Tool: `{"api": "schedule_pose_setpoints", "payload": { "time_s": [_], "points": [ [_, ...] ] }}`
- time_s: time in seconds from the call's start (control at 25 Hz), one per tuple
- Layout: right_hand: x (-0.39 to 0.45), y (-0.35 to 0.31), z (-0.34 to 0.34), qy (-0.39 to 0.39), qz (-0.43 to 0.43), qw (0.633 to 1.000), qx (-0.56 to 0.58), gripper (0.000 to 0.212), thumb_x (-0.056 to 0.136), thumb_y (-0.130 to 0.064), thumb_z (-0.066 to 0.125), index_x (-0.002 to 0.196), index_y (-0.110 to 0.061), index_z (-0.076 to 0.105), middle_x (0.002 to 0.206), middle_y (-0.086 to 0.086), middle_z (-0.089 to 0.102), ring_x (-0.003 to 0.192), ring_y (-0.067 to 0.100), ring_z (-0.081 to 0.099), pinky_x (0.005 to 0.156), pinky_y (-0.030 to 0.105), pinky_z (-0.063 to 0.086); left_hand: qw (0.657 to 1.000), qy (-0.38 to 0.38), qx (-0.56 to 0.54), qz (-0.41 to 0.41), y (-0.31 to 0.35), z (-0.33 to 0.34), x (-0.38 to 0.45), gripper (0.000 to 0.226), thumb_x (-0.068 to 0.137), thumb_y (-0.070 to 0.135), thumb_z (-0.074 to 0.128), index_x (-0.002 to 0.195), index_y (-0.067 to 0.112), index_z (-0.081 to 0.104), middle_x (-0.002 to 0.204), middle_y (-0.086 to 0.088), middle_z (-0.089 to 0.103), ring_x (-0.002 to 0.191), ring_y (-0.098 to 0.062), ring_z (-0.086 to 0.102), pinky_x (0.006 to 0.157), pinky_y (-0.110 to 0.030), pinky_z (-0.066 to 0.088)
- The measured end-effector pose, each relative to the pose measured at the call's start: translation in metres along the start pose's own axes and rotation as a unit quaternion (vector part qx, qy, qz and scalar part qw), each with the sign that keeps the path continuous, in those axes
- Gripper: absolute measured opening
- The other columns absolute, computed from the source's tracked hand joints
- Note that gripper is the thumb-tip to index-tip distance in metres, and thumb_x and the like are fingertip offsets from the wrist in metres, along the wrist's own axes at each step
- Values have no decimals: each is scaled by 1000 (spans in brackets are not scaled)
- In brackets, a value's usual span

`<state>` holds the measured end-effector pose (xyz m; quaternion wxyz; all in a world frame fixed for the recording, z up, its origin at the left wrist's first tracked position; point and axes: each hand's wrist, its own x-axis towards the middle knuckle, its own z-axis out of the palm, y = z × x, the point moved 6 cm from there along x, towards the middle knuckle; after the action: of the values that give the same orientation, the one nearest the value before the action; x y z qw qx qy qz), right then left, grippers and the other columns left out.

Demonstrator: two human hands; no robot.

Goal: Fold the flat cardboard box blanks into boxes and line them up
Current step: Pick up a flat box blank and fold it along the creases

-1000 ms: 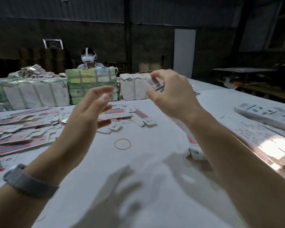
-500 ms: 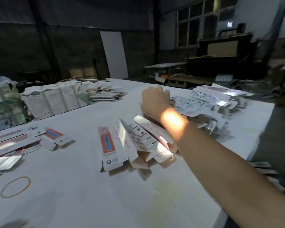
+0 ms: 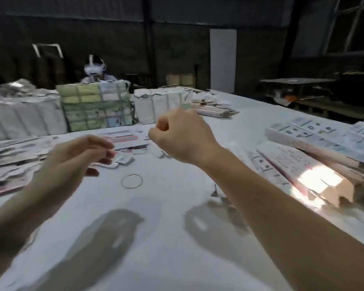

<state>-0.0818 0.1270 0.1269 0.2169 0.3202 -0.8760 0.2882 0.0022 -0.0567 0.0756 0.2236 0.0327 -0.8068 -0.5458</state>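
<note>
L hand (image 3: 76, 158) loose, R hand (image 3: 183, 137) curled, seemingly empty

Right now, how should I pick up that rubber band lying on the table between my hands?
The rubber band lies flat as an open loop on bare table. Probably pinch its near strand from above, thumb inside the loop, with the left hand, which looks nearer.

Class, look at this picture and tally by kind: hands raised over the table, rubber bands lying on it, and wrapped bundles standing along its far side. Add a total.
Hands: 2, left hand and right hand
Rubber band: 1
Wrapped bundles: 3, white, green, white
Total: 6
</note>
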Motion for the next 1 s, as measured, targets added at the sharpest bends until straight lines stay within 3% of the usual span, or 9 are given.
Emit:
{"api": "schedule_pose_setpoints", "payload": {
  "time_s": [0.08,0.16,0.24,0.32,0.36,0.44,0.68,0.84,1.0],
  "points": [
    [5,-35,30,-36,-9,998,49,27,82,-34,57,64,-13,60,64,-1,60,66,17,55,53,29,38,996,-11,80,-23,-5,-10,3,13,92,12,61,95,18,72,89,0,75,83,-14,68,65,-26,47],
    [10,-71,58,-58,-16,992,106,27,83,-30,57,63,-12,59,64,2,61,71,22,57,58,33,44,958,-59,261,-103,-34,-39,17,16,96,10,56,104,18,68,105,-6,70,93,-21,61,67,-21,47],
    [13,-101,77,-63,-24,985,159,27,83,-27,56,60,-16,57,62,-2,61,74,23,58,63,34,48,854,-58,480,-193,-62,-89,18,31,96,24,56,127,21,57,132,-9,59,116,-28,53,94,-29,46],
    [12,-116,91,-55,-40,982,177,25,84,-28,56,60,-20,57,63,-4,63,76,21,59,66,35,50,763,-24,588,-269,-85,-133,7,53,91,36,55,141,29,41,146,-10,48,133,-37,42,105,-44,41],
    [10,-118,96,-55,-48,982,174,25,84,-29,56,61,-20,58,65,-4,63,76,21,59,66,36,51,751,-12,592,-293,-93,-146,4,61,89,38,54,146,31,34,147,-12,46,134,-40,41,106,-49,41],
    [7,-116,106,-62,-58,983,163,23,84,-29,56,63,-20,61,66,-3,63,76,21,59,68,38,51,762,-7,567,-313,-108,-160,3,66,87,34,51,150,29,30,136,-13,55,125,-40,51,102,-49,44],
    [5,-107,102,-29,-59,980,187,30,72,-40,46,64,-18,64,61,-4,63,71,17,58,64,35,48,706,11,646,-290,-133,-150,1,31,90,20,51,120,21,60,116,-4,68,114,-28,60,108,-51,27],
    [2,-103,101,-30,-69,980,187,27,74,-39,48,66,-19,64,63,-5,63,70,18,59,64,35,50,694,20,661,-286,-135,-155,11,49,91,25,53,140,26,47,139,-12,52,131,-38,43,106,-56,30],
    [4,-98,99,-21,-70,978,196,21,81,-32,55,66,-21,64,60,-7,61,72,19,58,65,37,50,636,10,731,-246,-129,-154,36,41,91,29,58,131,23,57,133,-10,48,127,-36,41,101,-51,37]
  ]
}}
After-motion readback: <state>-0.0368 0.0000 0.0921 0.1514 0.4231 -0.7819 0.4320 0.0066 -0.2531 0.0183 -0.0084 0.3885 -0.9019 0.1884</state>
